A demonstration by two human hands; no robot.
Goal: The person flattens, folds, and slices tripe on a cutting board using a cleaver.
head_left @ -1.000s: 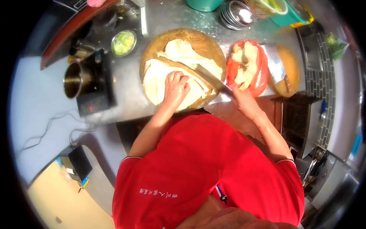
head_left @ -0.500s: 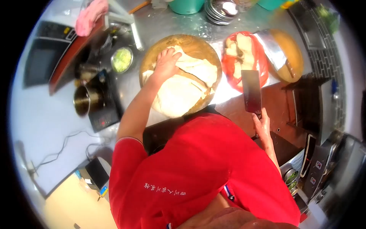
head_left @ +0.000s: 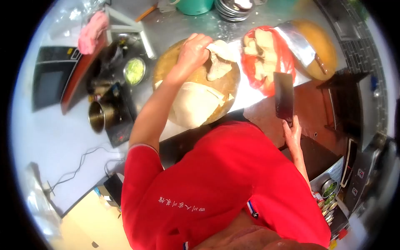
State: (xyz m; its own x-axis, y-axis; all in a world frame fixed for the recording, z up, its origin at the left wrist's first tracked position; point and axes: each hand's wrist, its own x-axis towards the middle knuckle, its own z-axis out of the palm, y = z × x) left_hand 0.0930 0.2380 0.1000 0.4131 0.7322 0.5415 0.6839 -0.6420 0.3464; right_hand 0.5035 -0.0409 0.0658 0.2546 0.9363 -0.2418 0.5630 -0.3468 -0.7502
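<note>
My left hand [head_left: 194, 52] is closed on the edge of a pale, floppy piece of food [head_left: 220, 62], which hangs in folds over the round wooden chopping board [head_left: 168, 62]. I cannot tell what food it is. A larger pale sheet [head_left: 192, 104] of similar look lies on the near part of the board, with a small scrap beside it. My right hand [head_left: 293, 132] grips a cleaver [head_left: 284, 96] by the handle, its broad dark blade pointing away from me, near the red plastic bag [head_left: 287, 62].
Pale pieces [head_left: 266, 43] lie in the red bag. A second knife [head_left: 298, 43] rests on another round board [head_left: 327, 46]. Left stand a bowl of chopped greens [head_left: 134, 71] and a metal pot [head_left: 98, 116]. Behind are stacked plates [head_left: 233, 12] and a green tub [head_left: 193, 6].
My left hand has lifted the far pale piece off the board and gathered it up, away from the larger sheet. The cleaver stays in my right hand.
</note>
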